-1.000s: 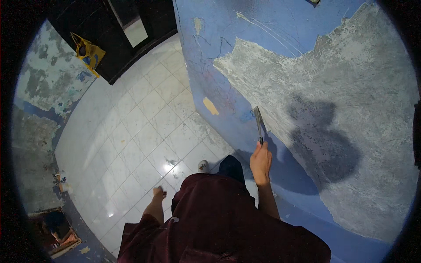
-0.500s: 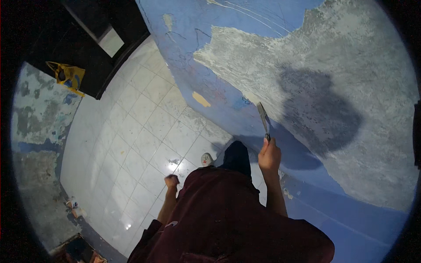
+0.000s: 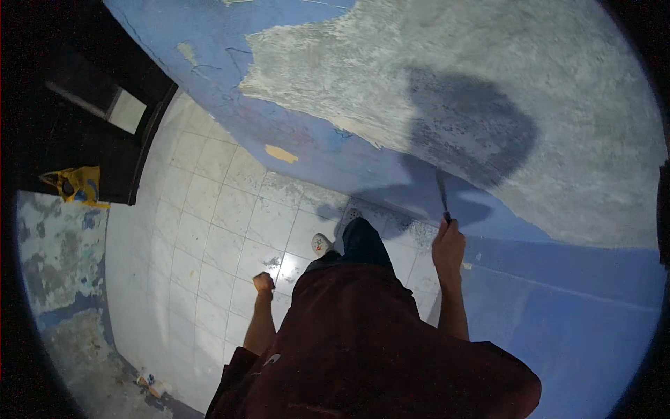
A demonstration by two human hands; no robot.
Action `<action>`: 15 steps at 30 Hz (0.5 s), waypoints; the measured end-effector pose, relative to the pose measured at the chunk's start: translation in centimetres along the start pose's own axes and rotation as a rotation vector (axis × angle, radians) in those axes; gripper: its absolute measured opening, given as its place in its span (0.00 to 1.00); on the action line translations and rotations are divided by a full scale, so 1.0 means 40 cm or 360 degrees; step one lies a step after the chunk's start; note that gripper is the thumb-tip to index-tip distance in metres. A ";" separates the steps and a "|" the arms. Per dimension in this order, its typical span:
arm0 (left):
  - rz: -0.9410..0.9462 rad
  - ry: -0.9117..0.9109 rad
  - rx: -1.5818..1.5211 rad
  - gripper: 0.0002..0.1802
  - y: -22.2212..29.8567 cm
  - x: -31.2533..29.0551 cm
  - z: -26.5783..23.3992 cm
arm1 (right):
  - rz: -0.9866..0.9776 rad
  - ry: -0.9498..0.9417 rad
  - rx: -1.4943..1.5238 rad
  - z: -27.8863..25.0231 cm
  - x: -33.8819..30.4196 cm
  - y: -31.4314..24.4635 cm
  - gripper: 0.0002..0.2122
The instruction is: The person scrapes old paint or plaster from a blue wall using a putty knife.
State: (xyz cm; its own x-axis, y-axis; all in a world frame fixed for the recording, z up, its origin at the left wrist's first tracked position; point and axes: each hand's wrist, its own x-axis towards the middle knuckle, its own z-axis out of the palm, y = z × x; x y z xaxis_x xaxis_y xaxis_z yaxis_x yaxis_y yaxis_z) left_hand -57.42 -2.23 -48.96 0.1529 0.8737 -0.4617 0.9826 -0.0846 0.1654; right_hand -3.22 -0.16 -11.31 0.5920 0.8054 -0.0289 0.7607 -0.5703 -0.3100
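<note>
My right hand (image 3: 449,246) is closed around the dark handle of a scraper (image 3: 441,190), its thin blade pointing away from me. The blade tip is close to the blue wall (image 3: 307,129), at the lower edge of a large bare grey patch (image 3: 335,77); whether it touches cannot be made out. Shadow falls over this spot. Low on my left, my left hand (image 3: 264,282) is curled into a fist over the floor, with nothing visible in it.
White floor tiles (image 3: 223,234) run along the wall's base, where my shoes (image 3: 321,244) stand. A yellow bag (image 3: 75,185) hangs by a dark doorway at the far left. Peeling wall (image 3: 52,251) and small debris (image 3: 153,386) lie at the left.
My view has turned, so the wall patch and doorway sit farther left. The scraper in my right hand has moved rightward along the patch's lower edge. My left hand stays a fist.
</note>
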 end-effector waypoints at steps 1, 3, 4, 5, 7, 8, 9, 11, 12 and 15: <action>0.0029 -0.0011 0.0008 0.11 0.009 0.022 0.024 | 0.0051 0.0079 0.0004 -0.002 -0.007 0.031 0.14; -0.0280 -0.0202 -0.0592 0.10 0.054 0.018 0.071 | 0.0153 0.0200 -0.0030 -0.019 -0.037 0.048 0.13; -0.0462 -0.0306 -0.0888 0.09 0.075 -0.016 0.098 | 0.0179 0.0178 -0.0037 -0.026 -0.045 0.042 0.13; -0.0643 -0.0404 -0.1176 0.09 0.095 -0.044 0.118 | 0.0236 0.0152 0.0024 -0.029 -0.047 0.038 0.13; -0.0840 -0.0500 -0.1431 0.08 0.115 -0.089 0.121 | 0.0313 0.0111 0.0100 0.008 -0.041 0.040 0.13; -0.0799 -0.0526 -0.1439 0.08 0.135 -0.102 0.097 | 0.0338 0.0173 0.0109 0.043 -0.040 0.036 0.12; -0.0763 -0.0542 -0.1441 0.08 0.151 -0.111 0.061 | 0.0361 0.0230 0.0128 0.075 -0.038 0.028 0.12; -0.0700 -0.0564 -0.1458 0.08 0.178 -0.131 -0.020 | 0.0337 0.0282 0.0211 0.105 -0.038 -0.001 0.12; -0.0670 -0.0570 -0.1467 0.08 0.188 -0.142 -0.058 | 0.0292 0.0341 0.0292 0.117 -0.039 -0.017 0.12; -0.0799 -0.0333 -0.1880 0.09 0.159 -0.197 -0.112 | 0.0155 0.0347 0.0575 0.080 -0.066 -0.099 0.13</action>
State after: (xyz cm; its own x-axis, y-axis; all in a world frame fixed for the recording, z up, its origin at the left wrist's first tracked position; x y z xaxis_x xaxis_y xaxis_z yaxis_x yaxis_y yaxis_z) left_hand -52.86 -7.52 -40.35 -0.0834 0.5869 -0.8054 0.2669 0.7918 0.5493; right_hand -8.65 0.49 -13.05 0.7285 0.6753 0.1150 0.5793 -0.5178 -0.6296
